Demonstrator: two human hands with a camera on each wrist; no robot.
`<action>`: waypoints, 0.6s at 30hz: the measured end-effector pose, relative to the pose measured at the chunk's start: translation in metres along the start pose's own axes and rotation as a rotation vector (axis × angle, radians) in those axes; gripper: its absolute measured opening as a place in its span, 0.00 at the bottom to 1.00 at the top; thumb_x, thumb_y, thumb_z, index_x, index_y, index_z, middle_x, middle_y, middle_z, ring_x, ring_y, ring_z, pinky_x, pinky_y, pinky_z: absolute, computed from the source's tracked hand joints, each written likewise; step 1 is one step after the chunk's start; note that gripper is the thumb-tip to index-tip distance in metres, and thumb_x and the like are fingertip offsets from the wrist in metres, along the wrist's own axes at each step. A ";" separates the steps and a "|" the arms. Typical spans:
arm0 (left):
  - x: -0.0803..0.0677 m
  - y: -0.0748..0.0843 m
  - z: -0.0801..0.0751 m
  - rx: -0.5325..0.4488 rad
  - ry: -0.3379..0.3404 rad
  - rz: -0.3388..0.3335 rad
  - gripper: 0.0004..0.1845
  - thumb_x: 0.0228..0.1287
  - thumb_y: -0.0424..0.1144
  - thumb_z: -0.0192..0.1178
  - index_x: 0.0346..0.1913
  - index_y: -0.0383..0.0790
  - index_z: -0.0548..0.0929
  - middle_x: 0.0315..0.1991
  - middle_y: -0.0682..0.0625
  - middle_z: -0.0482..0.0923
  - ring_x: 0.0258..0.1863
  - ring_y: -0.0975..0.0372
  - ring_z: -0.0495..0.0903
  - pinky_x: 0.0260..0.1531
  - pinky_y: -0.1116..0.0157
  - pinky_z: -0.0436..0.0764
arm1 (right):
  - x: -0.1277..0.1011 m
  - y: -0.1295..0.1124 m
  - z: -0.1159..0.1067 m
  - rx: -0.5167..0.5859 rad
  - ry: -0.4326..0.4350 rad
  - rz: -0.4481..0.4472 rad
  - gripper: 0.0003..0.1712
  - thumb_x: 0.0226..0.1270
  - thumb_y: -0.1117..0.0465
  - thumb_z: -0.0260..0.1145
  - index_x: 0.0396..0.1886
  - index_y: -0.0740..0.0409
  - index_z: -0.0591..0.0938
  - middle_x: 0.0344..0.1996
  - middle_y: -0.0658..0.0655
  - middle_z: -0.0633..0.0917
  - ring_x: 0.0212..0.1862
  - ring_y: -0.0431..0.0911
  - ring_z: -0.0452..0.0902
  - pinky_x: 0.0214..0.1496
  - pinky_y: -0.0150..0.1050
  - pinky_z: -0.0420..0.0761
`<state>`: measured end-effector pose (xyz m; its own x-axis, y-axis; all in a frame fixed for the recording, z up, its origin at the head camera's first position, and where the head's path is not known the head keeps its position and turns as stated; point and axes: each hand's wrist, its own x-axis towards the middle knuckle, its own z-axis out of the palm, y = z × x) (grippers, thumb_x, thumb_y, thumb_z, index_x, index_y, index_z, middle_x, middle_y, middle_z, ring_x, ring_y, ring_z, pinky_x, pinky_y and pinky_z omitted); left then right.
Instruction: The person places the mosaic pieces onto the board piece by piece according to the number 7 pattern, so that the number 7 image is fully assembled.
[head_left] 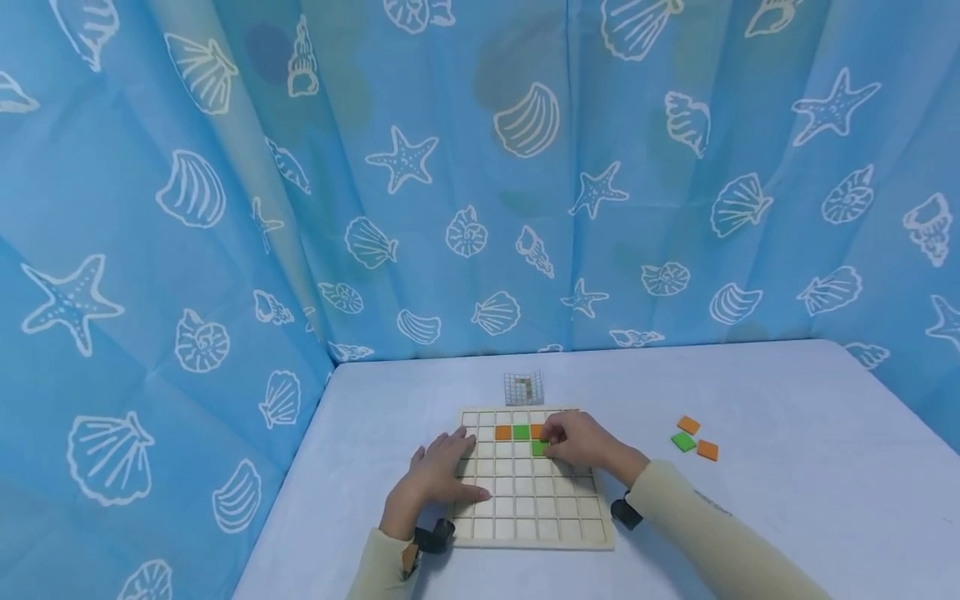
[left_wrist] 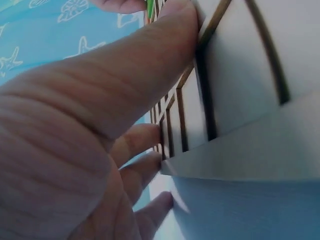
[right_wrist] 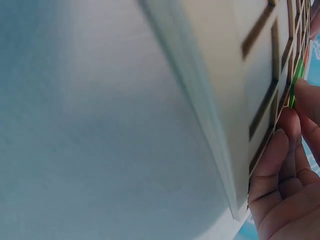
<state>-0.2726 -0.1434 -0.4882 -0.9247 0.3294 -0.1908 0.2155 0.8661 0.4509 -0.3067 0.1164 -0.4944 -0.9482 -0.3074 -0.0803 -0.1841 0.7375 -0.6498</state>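
Observation:
A pale wooden grid board (head_left: 532, 543) lies on the table. In its second row from the far edge sit an orange tile (head_left: 503, 432), a green tile (head_left: 521, 432) and another orange tile (head_left: 536, 431), partly covered by fingers. Just below that last one is a second green tile (head_left: 539, 448), its edge pinched by the thumb and fingertips of my right hand (head_left: 581, 442). The right wrist view shows this green tile (right_wrist: 297, 82) at the thumb tip. With fingers spread, my left hand (head_left: 441, 473) rests on the board's left edge, its thumb (left_wrist: 150, 60) lying over the cells.
Two orange tiles (head_left: 707, 450) and a green tile (head_left: 683, 442) lie loose on the white table (head_left: 787, 500) to the right. Behind the board is a small card (head_left: 523, 388) with a grid pattern. A blue shell-print curtain (head_left: 465, 275) hangs around the table.

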 end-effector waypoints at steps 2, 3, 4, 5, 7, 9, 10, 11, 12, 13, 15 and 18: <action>0.000 0.001 -0.001 0.002 0.005 0.006 0.50 0.50 0.57 0.75 0.73 0.42 0.66 0.78 0.44 0.55 0.77 0.45 0.52 0.72 0.34 0.49 | 0.000 0.002 0.000 -0.003 0.008 -0.007 0.05 0.59 0.65 0.73 0.33 0.53 0.85 0.26 0.47 0.81 0.32 0.41 0.73 0.38 0.36 0.76; 0.000 0.001 -0.001 0.002 0.008 0.009 0.50 0.50 0.57 0.74 0.73 0.42 0.66 0.78 0.45 0.55 0.77 0.45 0.52 0.72 0.34 0.48 | 0.000 0.002 -0.001 -0.007 0.013 -0.010 0.05 0.59 0.65 0.73 0.33 0.53 0.85 0.27 0.47 0.81 0.32 0.40 0.73 0.39 0.37 0.76; 0.000 0.001 -0.001 0.003 0.011 0.012 0.50 0.50 0.57 0.74 0.74 0.42 0.65 0.78 0.45 0.55 0.78 0.45 0.52 0.73 0.34 0.48 | 0.001 0.003 -0.001 -0.008 0.016 -0.011 0.05 0.59 0.65 0.73 0.33 0.53 0.85 0.27 0.47 0.81 0.32 0.41 0.73 0.39 0.37 0.76; 0.001 0.001 -0.002 0.000 0.013 0.014 0.50 0.50 0.57 0.74 0.74 0.42 0.66 0.78 0.44 0.55 0.78 0.45 0.52 0.72 0.34 0.48 | 0.001 0.003 -0.002 -0.010 0.018 -0.013 0.05 0.59 0.65 0.73 0.33 0.53 0.85 0.27 0.47 0.81 0.32 0.41 0.73 0.39 0.37 0.76; 0.002 0.001 -0.001 0.007 0.009 0.011 0.50 0.51 0.58 0.74 0.74 0.42 0.65 0.78 0.45 0.54 0.78 0.45 0.52 0.73 0.34 0.48 | 0.001 0.003 -0.002 -0.010 0.014 -0.010 0.05 0.59 0.65 0.73 0.34 0.53 0.85 0.27 0.47 0.81 0.32 0.41 0.73 0.39 0.37 0.76; 0.002 0.000 0.000 0.013 0.004 0.007 0.49 0.51 0.58 0.74 0.74 0.42 0.66 0.78 0.44 0.55 0.77 0.45 0.52 0.72 0.34 0.49 | 0.000 0.002 -0.003 0.000 -0.001 -0.010 0.05 0.60 0.65 0.73 0.35 0.54 0.85 0.27 0.47 0.81 0.32 0.41 0.73 0.38 0.38 0.77; 0.002 0.000 0.000 0.017 0.000 0.001 0.49 0.51 0.58 0.74 0.74 0.43 0.65 0.78 0.45 0.55 0.77 0.45 0.52 0.72 0.34 0.49 | -0.001 0.002 -0.004 0.008 -0.011 -0.014 0.05 0.60 0.64 0.72 0.36 0.55 0.85 0.28 0.48 0.81 0.33 0.41 0.74 0.38 0.38 0.77; 0.001 -0.001 0.001 0.017 -0.004 -0.004 0.49 0.51 0.58 0.74 0.74 0.43 0.65 0.78 0.45 0.55 0.77 0.45 0.52 0.72 0.34 0.49 | -0.002 0.002 -0.005 0.019 -0.017 -0.017 0.06 0.61 0.64 0.72 0.38 0.55 0.85 0.28 0.48 0.82 0.33 0.41 0.74 0.38 0.38 0.77; 0.001 -0.001 0.001 0.017 -0.007 -0.009 0.49 0.51 0.58 0.74 0.74 0.43 0.65 0.78 0.45 0.55 0.78 0.45 0.52 0.73 0.35 0.49 | -0.004 0.002 -0.007 0.028 -0.024 -0.024 0.06 0.61 0.64 0.71 0.39 0.56 0.85 0.29 0.48 0.82 0.33 0.41 0.75 0.38 0.38 0.78; 0.000 -0.001 0.002 0.013 -0.009 -0.010 0.49 0.51 0.58 0.74 0.74 0.43 0.66 0.78 0.45 0.55 0.77 0.45 0.52 0.72 0.35 0.49 | -0.005 0.002 -0.009 0.036 -0.027 -0.029 0.07 0.62 0.64 0.71 0.40 0.57 0.85 0.30 0.48 0.82 0.34 0.41 0.75 0.38 0.38 0.78; -0.001 -0.001 0.002 -0.001 -0.006 -0.013 0.49 0.51 0.58 0.74 0.74 0.43 0.66 0.78 0.45 0.54 0.78 0.45 0.52 0.73 0.35 0.48 | -0.009 0.004 -0.016 0.044 -0.027 -0.051 0.08 0.63 0.64 0.70 0.42 0.58 0.85 0.31 0.49 0.82 0.35 0.41 0.76 0.39 0.38 0.79; -0.003 -0.001 0.003 -0.003 0.001 -0.008 0.49 0.51 0.57 0.74 0.73 0.43 0.66 0.78 0.45 0.55 0.77 0.45 0.52 0.73 0.34 0.48 | -0.014 0.012 -0.028 0.041 -0.023 -0.073 0.08 0.64 0.64 0.68 0.42 0.61 0.84 0.31 0.51 0.83 0.35 0.42 0.77 0.39 0.39 0.80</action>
<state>-0.2690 -0.1445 -0.4908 -0.9269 0.3217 -0.1934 0.2070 0.8679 0.4516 -0.3030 0.1460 -0.4798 -0.9262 -0.3738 -0.0486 -0.2413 0.6871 -0.6853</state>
